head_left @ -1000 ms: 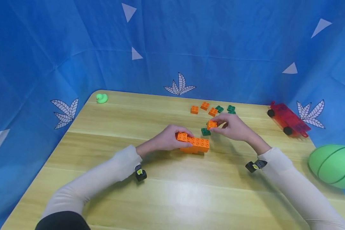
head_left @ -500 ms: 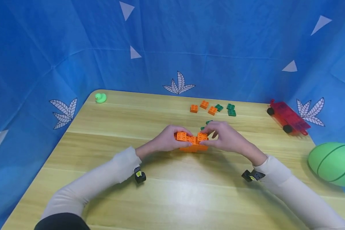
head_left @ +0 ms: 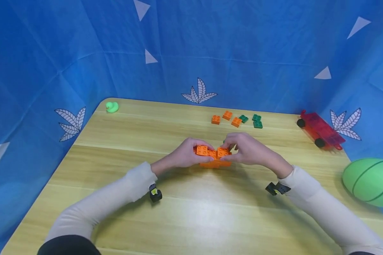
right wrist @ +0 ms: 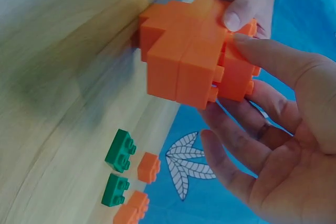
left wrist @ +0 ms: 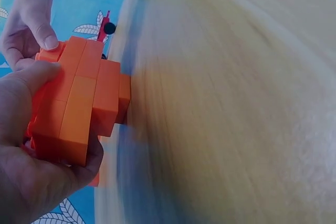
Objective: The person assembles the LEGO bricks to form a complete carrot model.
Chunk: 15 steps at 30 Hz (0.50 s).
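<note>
In the middle of the table, an assembly of joined orange toy bricks (head_left: pixel 214 164) is stepped, narrower toward the bottom, as the left wrist view shows. My left hand (head_left: pixel 186 154) grips its left end, thumb in front and fingers behind. A square orange brick (head_left: pixel 201 150) sits on top beside that hand. At the right end, my right hand (head_left: pixel 249 150) pinches another square orange brick (right wrist: pixel 236 74) on top of the assembly. In the right wrist view some studs show beside this brick. Two green bricks (right wrist: pixel 121 150) lie behind the right hand, mostly hidden in the head view.
Loose orange bricks (head_left: pixel 227 115) and green bricks (head_left: pixel 257 124) lie near the table's back edge. A green toy duck (head_left: pixel 112 107) stands back left. At right are a red toy car (head_left: pixel 320 131) and a green ball (head_left: pixel 370 182). Blue cloth (head_left: pixel 115 35) hangs around the table.
My right hand has moved left and down with its orange brick, bringing it onto the assembly's right end. The left hand has kept its grip in nearly the same place.
</note>
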Each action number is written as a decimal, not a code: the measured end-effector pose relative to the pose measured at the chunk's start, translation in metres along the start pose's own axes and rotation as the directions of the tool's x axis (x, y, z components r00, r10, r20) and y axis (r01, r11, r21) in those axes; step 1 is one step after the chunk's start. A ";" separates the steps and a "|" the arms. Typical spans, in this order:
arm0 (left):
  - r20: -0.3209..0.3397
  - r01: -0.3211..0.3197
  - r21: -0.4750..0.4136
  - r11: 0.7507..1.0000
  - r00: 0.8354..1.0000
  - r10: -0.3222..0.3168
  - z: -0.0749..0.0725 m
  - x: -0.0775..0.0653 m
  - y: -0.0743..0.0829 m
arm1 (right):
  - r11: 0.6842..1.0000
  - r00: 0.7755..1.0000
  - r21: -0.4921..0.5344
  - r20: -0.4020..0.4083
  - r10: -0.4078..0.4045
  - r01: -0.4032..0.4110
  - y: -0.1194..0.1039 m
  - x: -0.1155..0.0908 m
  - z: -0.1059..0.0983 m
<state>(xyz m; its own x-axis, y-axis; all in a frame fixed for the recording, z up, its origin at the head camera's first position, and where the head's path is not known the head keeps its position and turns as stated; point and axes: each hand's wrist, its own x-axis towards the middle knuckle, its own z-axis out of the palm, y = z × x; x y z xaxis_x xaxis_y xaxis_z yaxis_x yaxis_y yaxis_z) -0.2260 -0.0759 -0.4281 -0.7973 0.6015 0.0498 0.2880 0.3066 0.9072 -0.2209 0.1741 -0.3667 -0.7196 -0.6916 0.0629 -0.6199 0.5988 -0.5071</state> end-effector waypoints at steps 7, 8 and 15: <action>0.000 -0.008 0.008 1.000 1.000 0.008 0.001 0.001 0.000 | 1.000 0.999 0.006 0.028 0.023 -0.023 0.000 0.001 -0.002; 0.000 -0.006 0.009 1.000 1.000 0.006 0.001 0.001 0.000 | 1.000 0.999 0.005 0.032 0.022 -0.023 0.000 0.002 -0.002; -0.004 -0.012 -0.001 1.000 1.000 0.012 0.001 -0.001 -0.002 | 1.000 0.999 0.011 0.041 0.003 -0.004 0.001 0.004 0.001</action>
<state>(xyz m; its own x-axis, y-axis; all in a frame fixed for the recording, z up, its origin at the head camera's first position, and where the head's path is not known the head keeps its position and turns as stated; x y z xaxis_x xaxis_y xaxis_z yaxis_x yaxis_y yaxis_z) -0.2250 -0.0769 -0.4304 -0.7960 0.6022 0.0619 0.2966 0.2987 0.9071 -0.2239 0.1712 -0.3677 -0.7080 -0.7057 0.0258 -0.6139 0.5970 -0.5165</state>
